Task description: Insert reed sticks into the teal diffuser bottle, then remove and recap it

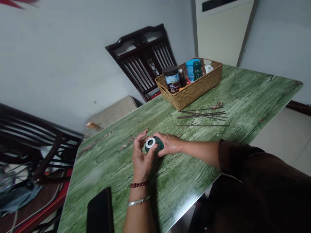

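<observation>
Dark green tape roll with a white core, gripped by both hands: left hand curled round one side, right hand wrapped over the other. It's low over the green wood-print tabletop, can't tell if touching. Further off, thin dark sticks, then a wicker basket.

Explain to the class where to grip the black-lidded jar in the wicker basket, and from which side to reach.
Wrap the hand round the upper body of the black-lidded jar, from the near side. It stands upright, rising above the rim of the wicker basket, so only that part is free.
</observation>
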{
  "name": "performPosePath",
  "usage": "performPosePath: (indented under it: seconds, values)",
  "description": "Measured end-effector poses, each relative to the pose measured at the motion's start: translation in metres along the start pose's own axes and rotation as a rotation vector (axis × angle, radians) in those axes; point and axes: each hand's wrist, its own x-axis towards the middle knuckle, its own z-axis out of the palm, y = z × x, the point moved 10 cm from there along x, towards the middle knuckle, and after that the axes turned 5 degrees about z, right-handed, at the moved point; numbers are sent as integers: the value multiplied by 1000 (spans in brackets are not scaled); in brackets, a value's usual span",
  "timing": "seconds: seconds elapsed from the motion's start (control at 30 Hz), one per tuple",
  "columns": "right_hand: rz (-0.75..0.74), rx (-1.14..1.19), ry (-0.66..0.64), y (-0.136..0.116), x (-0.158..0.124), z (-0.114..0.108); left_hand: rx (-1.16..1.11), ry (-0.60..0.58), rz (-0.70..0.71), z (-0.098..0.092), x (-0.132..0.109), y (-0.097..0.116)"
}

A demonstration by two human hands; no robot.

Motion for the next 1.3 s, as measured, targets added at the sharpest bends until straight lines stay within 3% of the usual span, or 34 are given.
performPosePath:
  seconds: [0.13, 0.2, 0.3, 0.4, 0.57, 0.7, 0.87, 0.97, 1.07, 1.17, 1.3]
  values:
    - [-40, 93, 60, -2, -1, -4, -80, 32, -113, -9, 0, -8]
    - [-61, 151, 78, -2, -3, -6, -144, 161, -233, -29, -7, -14]
    - [-26, 254, 104, 5, -3, -9, -424, 318, -403, -50, -31, -20]
    - [57, 366, 110, 18, 0, -10, -702, 383, -535, -50, -63, -26]
    - [162, 393, 53, 33, -2, -11, -815, 465, -602, -46, -102, -41]
    - [143, 355, 33, 36, -32, -15, -771, 446, -581, -44, -105, -45]
    - [88, 353, 122, 31, -74, -24, -669, 387, -548, -40, -98, -44]
    - [182, 478, 158, 33, -78, -30, -640, 380, -541, -38, -97, -40]
    - [306, 668, 68, 31, -76, -37, -663, 340, -589, -33, -98, -28]
    - [268, 846, -18, 7, -81, -63, -822, 291, -632, -22, -101, -8]
    - [52, 1027, 27, -34, -87, -112, -1015, 324, -598, -12, -101, 9]
